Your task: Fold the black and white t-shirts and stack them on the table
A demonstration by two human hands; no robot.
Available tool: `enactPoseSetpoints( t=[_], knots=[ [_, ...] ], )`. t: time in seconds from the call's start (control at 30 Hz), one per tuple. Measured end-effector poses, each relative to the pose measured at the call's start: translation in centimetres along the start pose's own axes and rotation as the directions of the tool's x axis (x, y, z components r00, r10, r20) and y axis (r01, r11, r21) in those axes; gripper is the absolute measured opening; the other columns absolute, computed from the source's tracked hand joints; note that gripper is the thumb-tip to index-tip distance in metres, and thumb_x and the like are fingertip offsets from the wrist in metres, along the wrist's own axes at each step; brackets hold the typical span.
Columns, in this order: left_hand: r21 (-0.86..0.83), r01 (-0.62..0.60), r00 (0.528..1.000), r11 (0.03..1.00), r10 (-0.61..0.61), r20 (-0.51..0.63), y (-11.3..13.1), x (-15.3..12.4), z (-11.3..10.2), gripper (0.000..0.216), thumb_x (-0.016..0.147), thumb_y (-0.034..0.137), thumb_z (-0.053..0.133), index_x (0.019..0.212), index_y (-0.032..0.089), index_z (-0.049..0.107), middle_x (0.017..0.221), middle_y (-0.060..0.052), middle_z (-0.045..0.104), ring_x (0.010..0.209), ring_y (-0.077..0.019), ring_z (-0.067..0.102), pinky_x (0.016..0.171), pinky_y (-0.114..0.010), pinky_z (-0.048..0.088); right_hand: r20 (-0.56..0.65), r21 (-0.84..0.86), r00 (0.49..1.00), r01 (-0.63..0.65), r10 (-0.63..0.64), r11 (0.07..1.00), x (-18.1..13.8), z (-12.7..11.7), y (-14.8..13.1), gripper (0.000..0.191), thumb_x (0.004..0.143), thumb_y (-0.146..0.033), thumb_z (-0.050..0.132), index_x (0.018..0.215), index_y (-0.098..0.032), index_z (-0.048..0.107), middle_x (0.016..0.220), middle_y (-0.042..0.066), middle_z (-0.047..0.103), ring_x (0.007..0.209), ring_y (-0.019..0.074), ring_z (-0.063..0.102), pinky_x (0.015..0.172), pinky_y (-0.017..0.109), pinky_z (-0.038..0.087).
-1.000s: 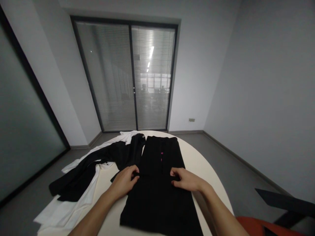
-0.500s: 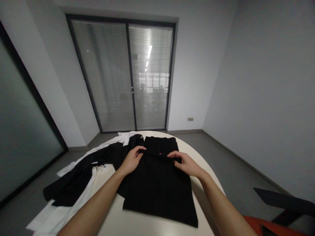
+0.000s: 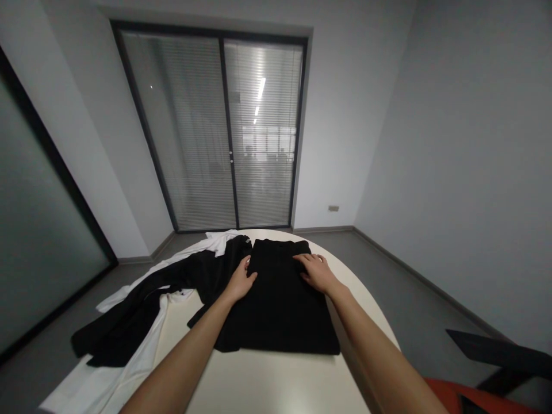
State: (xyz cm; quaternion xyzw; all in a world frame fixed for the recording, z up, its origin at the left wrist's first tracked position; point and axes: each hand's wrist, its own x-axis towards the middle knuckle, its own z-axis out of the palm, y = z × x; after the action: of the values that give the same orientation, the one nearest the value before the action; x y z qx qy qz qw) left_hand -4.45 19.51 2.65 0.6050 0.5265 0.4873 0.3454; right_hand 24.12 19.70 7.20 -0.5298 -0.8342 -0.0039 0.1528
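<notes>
Folded over since half a second ago, the black garment (image 3: 278, 305) lies doubled in the middle of the white table (image 3: 267, 385); left hand (image 3: 241, 280) and right hand (image 3: 316, 271) press flat on its far edge, fingers spread, gripping nothing; more black clothing (image 3: 142, 310) and a white shirt (image 3: 116, 374) sprawl to the left.

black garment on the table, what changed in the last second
The left hand and right hand pinched the black garment at its middle and carried that fold to the far end, doubling it. Now they lie flat on its far edge, pinch released. The clothes pile at left stayed put.
</notes>
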Motion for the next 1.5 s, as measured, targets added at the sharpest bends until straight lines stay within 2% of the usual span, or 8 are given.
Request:
enactPoseSetpoints(
  t=[0.2,0.3,0.4,0.63,0.97,1.27,1.37,1.5],
  knots=[
    [0.339,-0.236,0.971,0.911,0.207,0.119,3.5,-6.5,-1.6,0.049,0.082,0.025,0.068,0.130,0.018,0.058,0.150,-0.015,0.042,0.141,-0.0310,0.039,0.118,-0.050,0.028,0.003,0.016,0.999,-0.051,0.051,0.999,-1.7,-0.8,-1.5,0.026,0.085,-0.026,0.064,0.110,-0.021,0.068,0.117,0.011,0.063,0.109,0.0270,0.056,0.089,0.036,0.043],
    [0.301,-0.560,0.761,0.772,0.335,0.556,6.5,-10.5,-2.4,0.042,0.087,0.031,0.067,0.128,0.026,0.059,0.139,-0.008,0.055,0.133,-0.0250,0.047,0.113,-0.044,0.037,0.032,0.129,0.997,-0.073,0.069,0.989,-2.7,-1.3,-1.9,0.017,0.085,-0.029,0.064,0.100,-0.021,0.068,0.101,0.008,0.065,0.092,0.0209,0.059,0.078,0.030,0.043],
    [0.299,-0.727,0.600,0.618,0.360,0.715,7.6,-13.3,-2.5,0.040,0.085,0.030,0.071,0.124,0.028,0.061,0.134,-0.006,0.059,0.129,-0.0255,0.050,0.110,-0.044,0.039,0.041,0.208,0.994,-0.104,0.098,0.972,-3.9,-1.1,-1.7,0.017,0.089,-0.037,0.060,0.094,-0.022,0.067,0.088,0.004,0.066,0.079,0.0166,0.059,0.069,0.027,0.040],
    [0.509,-0.780,0.624,0.364,0.382,0.682,5.4,-14.6,-1.3,0.018,0.097,0.020,0.056,0.114,0.021,0.062,0.108,-0.005,0.067,0.098,-0.0202,0.062,0.081,-0.031,0.048,0.004,0.220,0.983,-0.181,0.185,0.959,-5.6,0.7,0.9,0.036,0.089,-0.050,0.057,0.109,-0.022,0.067,0.101,0.008,0.068,0.088,0.0208,0.063,0.078,0.031,0.045],
    [0.475,-0.833,0.553,0.285,0.403,0.729,6.3,-15.3,-1.2,0.013,0.098,0.018,0.053,0.108,0.020,0.060,0.094,-0.003,0.067,0.087,-0.0186,0.063,0.068,-0.029,0.046,-0.068,0.275,0.989,-0.112,0.135,0.955,-5.2,1.8,2.1,0.032,0.090,-0.041,0.057,0.111,-0.020,0.070,0.115,0.011,0.066,0.111,0.0260,0.058,0.100,0.041,0.043],
    [0.337,-0.898,0.422,0.282,0.339,0.841,9.8,-18.5,-1.3,0.007,0.092,0.027,0.063,0.089,0.021,0.061,0.079,0.000,0.066,0.070,-0.0165,0.063,0.053,-0.028,0.041,-0.037,0.375,0.997,-0.054,0.073,0.925,-5.4,0.8,1.9,0.037,0.087,-0.047,0.060,0.111,-0.021,0.072,0.111,0.010,0.070,0.106,0.0272,0.061,0.098,0.042,0.045],
    [0.219,-0.935,0.313,0.277,0.365,0.877,8.8,-19.6,-0.3,0.019,0.094,0.028,0.063,0.077,0.020,0.059,0.069,0.002,0.064,0.057,-0.0127,0.058,0.042,-0.028,0.032,0.098,0.455,0.995,-0.057,0.014,0.889,-5.6,0.6,1.6,0.037,0.085,-0.051,0.062,0.100,-0.020,0.075,0.097,0.008,0.072,0.090,0.0230,0.063,0.084,0.035,0.048],
    [0.185,-0.868,0.325,0.461,0.246,0.913,5.5,-21.0,1.6,0.030,0.090,0.023,0.068,0.064,0.018,0.052,0.052,0.005,0.057,0.041,-0.0079,0.049,0.034,-0.022,0.025,0.295,0.521,0.954,-0.110,-0.058,0.847,-5.9,0.5,1.1,0.036,0.077,-0.053,0.070,0.083,-0.018,0.075,0.076,0.001,0.066,0.070,0.0158,0.058,0.066,0.027,0.043]
  ],
)
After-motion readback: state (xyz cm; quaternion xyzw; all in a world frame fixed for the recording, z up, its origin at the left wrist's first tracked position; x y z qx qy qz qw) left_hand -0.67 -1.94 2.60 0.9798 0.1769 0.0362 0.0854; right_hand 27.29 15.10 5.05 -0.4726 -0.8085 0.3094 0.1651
